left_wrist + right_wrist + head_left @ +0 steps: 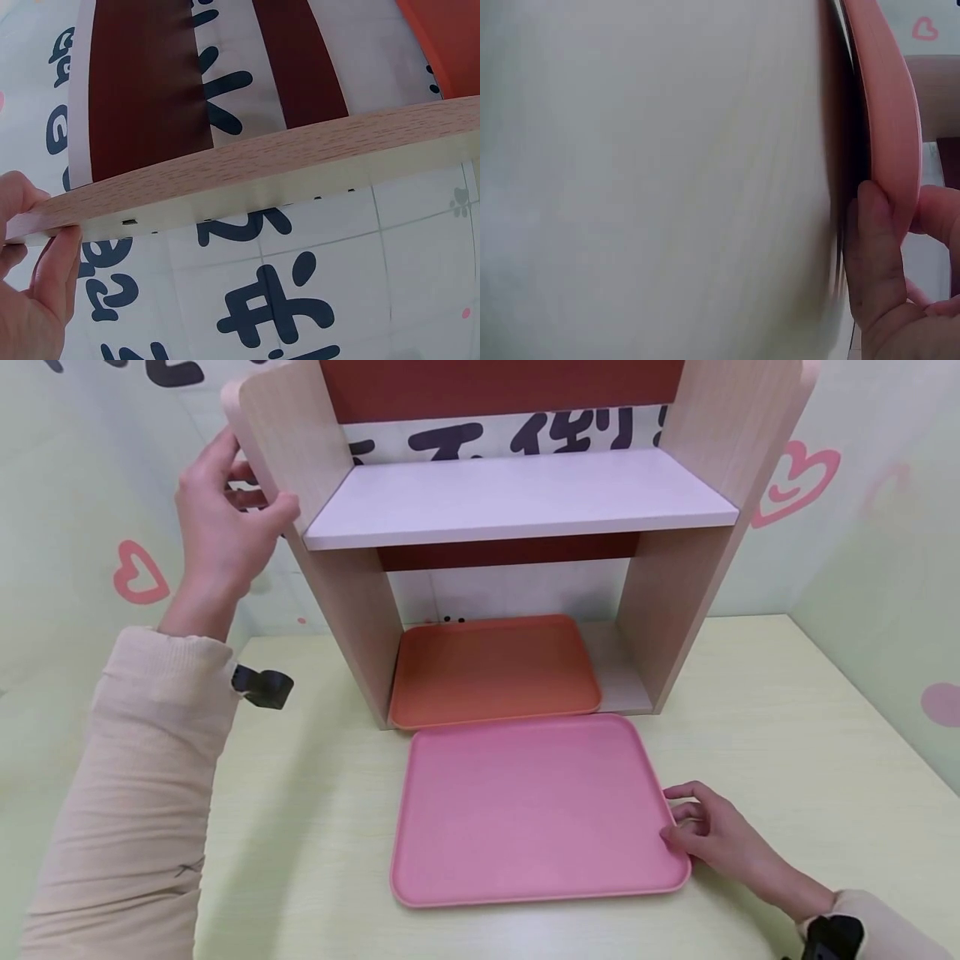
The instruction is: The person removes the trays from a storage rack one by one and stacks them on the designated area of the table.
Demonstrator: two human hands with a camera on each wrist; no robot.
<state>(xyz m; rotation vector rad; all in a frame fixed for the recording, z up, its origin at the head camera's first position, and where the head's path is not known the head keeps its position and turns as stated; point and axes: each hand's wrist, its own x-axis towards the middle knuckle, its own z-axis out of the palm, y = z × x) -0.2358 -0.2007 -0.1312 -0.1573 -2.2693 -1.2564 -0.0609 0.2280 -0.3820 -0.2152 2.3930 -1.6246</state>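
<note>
So closest to the camera is the beige left sleeve point(138, 785), and past it the left hand point(228, 531) has thumb and fingers clamped on the front edge of the left side panel point(300, 439) of a wooden desktop shelf point(517, 497). Right hand point(723, 843) is pinching the right rim of the pink tray point(536, 810), which is in front of the shelf above the table point(810, 752). Can't tell if it's fully lifted. The orange tray point(495, 677) is in the lower compartment, toward the left, its front edge right by the pink one's back edge. My read: this step is handling the pink tray while bracing the shelf. Next move imo calls for a firm, level one-handed grip and not bumping the orange tray.
</note>
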